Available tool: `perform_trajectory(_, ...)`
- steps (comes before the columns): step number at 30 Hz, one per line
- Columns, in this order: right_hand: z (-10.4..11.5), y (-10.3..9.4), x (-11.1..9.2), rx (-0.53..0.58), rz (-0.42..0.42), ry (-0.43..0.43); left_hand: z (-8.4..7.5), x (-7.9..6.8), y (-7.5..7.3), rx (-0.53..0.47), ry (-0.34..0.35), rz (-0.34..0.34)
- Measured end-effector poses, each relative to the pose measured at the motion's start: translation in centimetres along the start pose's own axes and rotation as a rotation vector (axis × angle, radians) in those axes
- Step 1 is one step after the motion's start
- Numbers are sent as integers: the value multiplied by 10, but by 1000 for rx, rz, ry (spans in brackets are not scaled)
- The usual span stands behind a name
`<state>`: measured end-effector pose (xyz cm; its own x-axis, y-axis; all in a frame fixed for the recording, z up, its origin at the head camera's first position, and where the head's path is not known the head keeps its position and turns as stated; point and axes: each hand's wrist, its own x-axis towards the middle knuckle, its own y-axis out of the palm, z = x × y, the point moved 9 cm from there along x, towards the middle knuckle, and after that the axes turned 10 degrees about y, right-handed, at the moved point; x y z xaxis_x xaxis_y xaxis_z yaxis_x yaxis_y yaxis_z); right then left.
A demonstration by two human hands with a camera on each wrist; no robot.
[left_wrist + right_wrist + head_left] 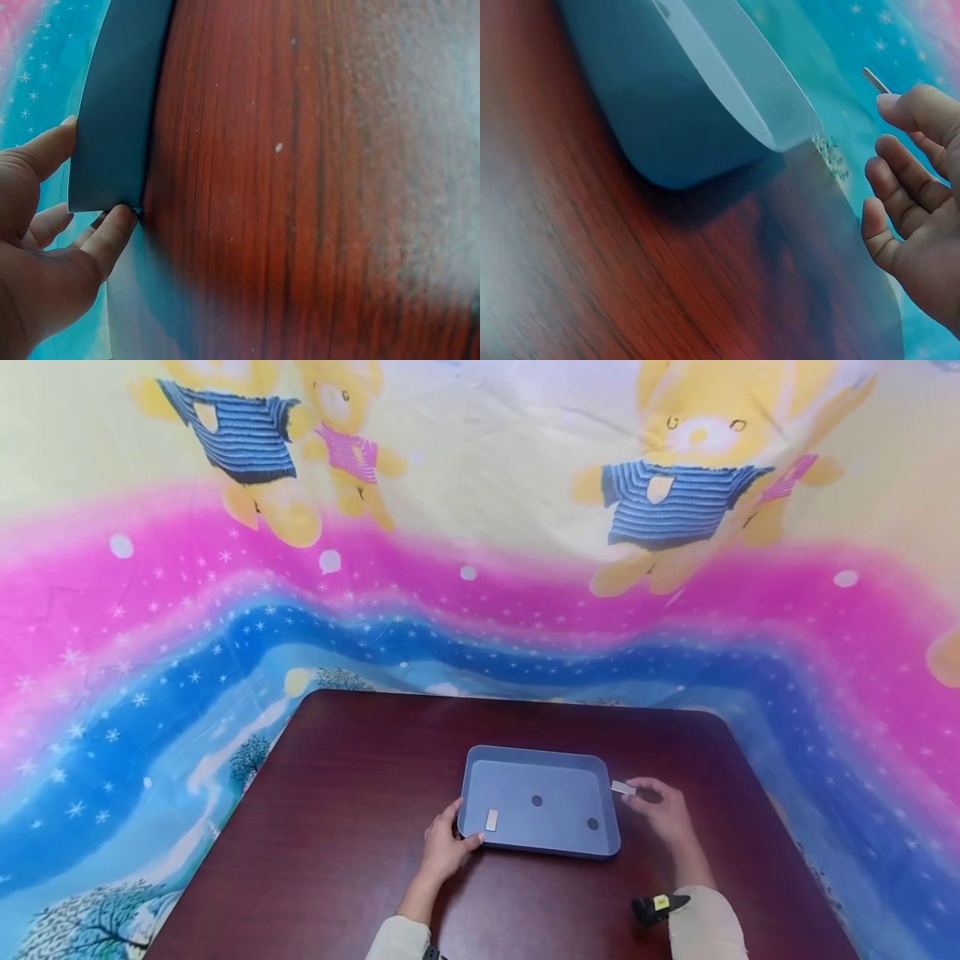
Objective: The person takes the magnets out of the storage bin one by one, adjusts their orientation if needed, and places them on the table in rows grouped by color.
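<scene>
A shallow blue-grey tray (558, 831) lies on the table, one long side toward me. Its near left corner is held by my left hand (442, 847); in the left wrist view the thumb and fingers meet the tray wall (116, 112). Just past the right short side, my right hand (666, 814) pinches a small flat silvery rectangular piece (622, 787) between thumb and forefinger. The right wrist view shows this piece (875, 79) edge-on, the other fingers loosely bent. Inside the tray lie a similar pale rectangle (492, 820) and two dark round discs (537, 801), (592, 823).
The dark red-brown table (337, 827) has wood grain and rounded far corners. Behind and beside it hangs a printed cloth (480, 527) with bears and snowflakes. A black wrist camera (652, 907) with a yellow label sits by the right sleeve (707, 922).
</scene>
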<state>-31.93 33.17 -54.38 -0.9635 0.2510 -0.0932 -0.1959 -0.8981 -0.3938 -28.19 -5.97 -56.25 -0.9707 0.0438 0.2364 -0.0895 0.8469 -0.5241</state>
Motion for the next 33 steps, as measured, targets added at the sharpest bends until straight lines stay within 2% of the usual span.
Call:
perform_trajectory(3,-7,-7,4,-18,-15,-2,-1,0,0,-11,-3,0)
perform_trajectory(9,-25,-19,12,-56,16,0,1,-1,3,-30,-8,9)
perform_trajectory(18,-48,-28,20,-145,33,52,1,3,1,-18,-6,-6)
perform_trajectory(23,-52,-29,22,-168,46,70,0,3,2,-13,-3,4)
perform_trajectory(27,-48,-27,27,-223,52,40,-1,4,0,1,3,-2)
perform_trajectory(33,-43,-18,33,-243,96,19,-2,4,-2,29,8,-7)
